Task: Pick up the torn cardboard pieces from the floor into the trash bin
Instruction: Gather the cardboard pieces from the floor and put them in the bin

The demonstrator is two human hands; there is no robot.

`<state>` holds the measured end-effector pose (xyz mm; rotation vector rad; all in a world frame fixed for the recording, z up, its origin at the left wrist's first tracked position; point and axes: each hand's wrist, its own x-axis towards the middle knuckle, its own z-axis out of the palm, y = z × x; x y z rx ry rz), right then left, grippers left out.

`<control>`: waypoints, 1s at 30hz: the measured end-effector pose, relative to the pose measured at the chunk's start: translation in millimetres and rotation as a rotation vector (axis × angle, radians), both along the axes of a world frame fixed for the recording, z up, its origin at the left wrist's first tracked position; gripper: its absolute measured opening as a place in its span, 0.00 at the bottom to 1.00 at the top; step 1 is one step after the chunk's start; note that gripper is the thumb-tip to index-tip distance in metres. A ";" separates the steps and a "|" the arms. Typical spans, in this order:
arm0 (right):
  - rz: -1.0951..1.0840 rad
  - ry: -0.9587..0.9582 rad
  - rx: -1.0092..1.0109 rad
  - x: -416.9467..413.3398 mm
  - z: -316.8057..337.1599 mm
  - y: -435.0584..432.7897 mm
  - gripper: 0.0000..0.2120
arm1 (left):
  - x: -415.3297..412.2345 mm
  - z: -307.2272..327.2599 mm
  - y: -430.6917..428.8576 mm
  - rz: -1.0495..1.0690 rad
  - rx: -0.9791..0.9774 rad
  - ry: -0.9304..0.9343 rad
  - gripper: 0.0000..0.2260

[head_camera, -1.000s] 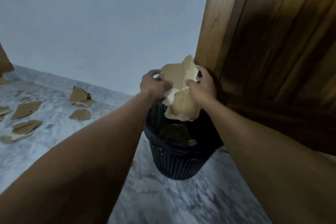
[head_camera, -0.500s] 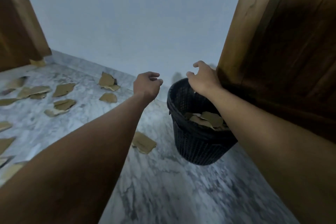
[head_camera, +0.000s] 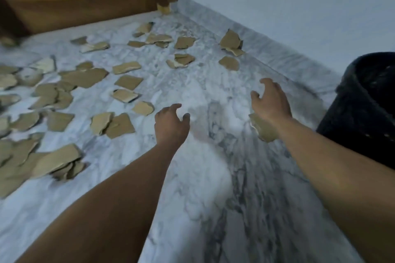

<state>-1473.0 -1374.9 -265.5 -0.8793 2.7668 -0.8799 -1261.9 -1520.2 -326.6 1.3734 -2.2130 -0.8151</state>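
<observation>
Two empty hands, fingers loosely spread: left hand (head_camera: 171, 126) nearest cardboard piece (head_camera: 143, 108), just leftward; right hand (head_camera: 270, 101) over second piece (head_camera: 264, 131) beside trash bin (head_camera: 363, 109).

Empty hands, left (head_camera: 171, 126) and right (head_camera: 270, 100), above marble floor (head_camera: 213, 177), cardboard pieces (head_camera: 119, 126) scattered, trash bin (head_camera: 367, 113) right.

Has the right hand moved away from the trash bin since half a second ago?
Yes. The right hand was over the rim of the trash bin; now it hangs open to the left of it, above the marble floor.
</observation>
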 end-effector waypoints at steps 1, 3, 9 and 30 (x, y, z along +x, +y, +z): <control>-0.014 -0.066 0.060 3.0 -18.6 -2.5 0.26 | 17.7 -12.1 -6.1 0.056 -0.039 -0.083 0.23; -0.024 -0.186 0.188 9.9 -50.6 -8.0 0.31 | 49.8 -32.0 -19.3 0.143 -0.048 -0.236 0.29; 0.080 -0.246 0.433 33.0 -118.3 -40.6 0.39 | 107.2 -69.3 -78.4 0.202 -0.038 -0.387 0.44; 0.454 0.115 0.195 -0.6 -137.7 -322.1 0.33 | -13.9 -91.5 -274.2 -0.003 -0.137 -0.515 0.53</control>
